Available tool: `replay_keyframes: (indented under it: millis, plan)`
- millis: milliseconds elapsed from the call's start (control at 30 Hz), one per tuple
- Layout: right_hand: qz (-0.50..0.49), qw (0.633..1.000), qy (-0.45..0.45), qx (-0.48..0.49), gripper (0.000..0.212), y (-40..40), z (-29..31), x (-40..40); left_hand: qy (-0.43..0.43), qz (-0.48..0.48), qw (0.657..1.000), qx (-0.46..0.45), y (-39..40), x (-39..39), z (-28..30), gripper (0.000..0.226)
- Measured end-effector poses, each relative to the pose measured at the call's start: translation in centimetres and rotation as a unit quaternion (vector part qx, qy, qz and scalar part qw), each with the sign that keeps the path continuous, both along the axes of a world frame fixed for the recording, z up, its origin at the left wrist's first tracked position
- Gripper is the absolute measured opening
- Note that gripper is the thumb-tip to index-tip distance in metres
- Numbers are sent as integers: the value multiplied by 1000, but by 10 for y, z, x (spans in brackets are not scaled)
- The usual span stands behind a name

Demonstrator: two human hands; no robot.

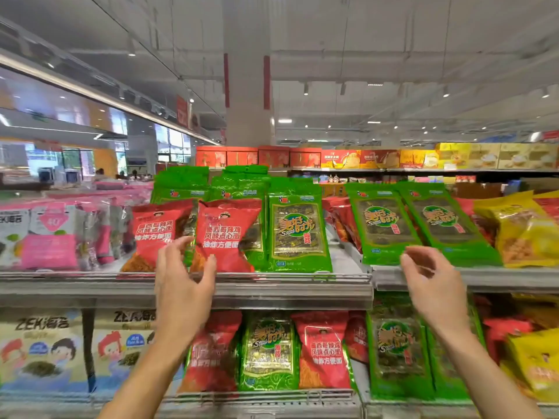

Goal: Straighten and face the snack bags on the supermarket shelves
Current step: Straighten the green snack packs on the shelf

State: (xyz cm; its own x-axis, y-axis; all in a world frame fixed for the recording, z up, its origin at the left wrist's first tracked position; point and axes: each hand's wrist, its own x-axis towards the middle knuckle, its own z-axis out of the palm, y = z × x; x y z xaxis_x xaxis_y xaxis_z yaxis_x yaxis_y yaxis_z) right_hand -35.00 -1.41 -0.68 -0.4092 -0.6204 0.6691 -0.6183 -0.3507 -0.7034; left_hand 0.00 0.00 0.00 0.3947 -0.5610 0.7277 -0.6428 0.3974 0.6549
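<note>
Upper shelf (187,293), grey metal with a clear front rail, is carrying pink packs (50,237) at far left, then 2 red snack bags (225,234) standing upright in front of green seaweed bags (298,231). Left hand (181,282) is hovering at the red bags' lower edge, fingers spread and loosely curved, gripping nothing. Right hand (429,281) is hanging just below the leaning green bags (390,225), fingers loosely curled and empty; yellow bags (526,234) are lying at far right, with a white pillar (246,95) and boxed stock behind.
</note>
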Motion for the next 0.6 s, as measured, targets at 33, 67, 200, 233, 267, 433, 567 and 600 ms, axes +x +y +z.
replay_keyframes:
  millis: [33, 67, 200, 233, 267, 433, 567, 600]
  plan:
    - [-16, 1000, 16, -1, 26, -16, 12, -9, -6, -1, 1000, 20, -12, 0, 7, 56]
    - [-36, 998, 35, 31, 34, -27, 23, -16, -14, -5, 998, 53, -20, -1, 12, 65]
    - [-52, 983, 98, 143, 54, -72, 50, -34, -8, -33, 987, 156, -55, 2, 24, 87]
    - [-52, 979, 108, 164, 57, -81, 50, -38, -2, -45, 984, 171, -62, 5, 23, 89]
    - [-55, 973, 123, 190, 61, -87, 50, -42, 5, -57, 981, 188, -66, 7, 23, 90]
    - [-88, 954, 146, 248, 54, -112, 59, -56, 28, -124, 965, 228, -80, 24, 31, 62]
    - [-93, 943, 154, 280, 44, -119, 65, -58, 57, -195, 945, 257, -83, 30, 37, 35]
    - [-93, 941, 153, 288, 45, -119, 66, -59, 63, -201, 940, 269, -84, 32, 38, 35]
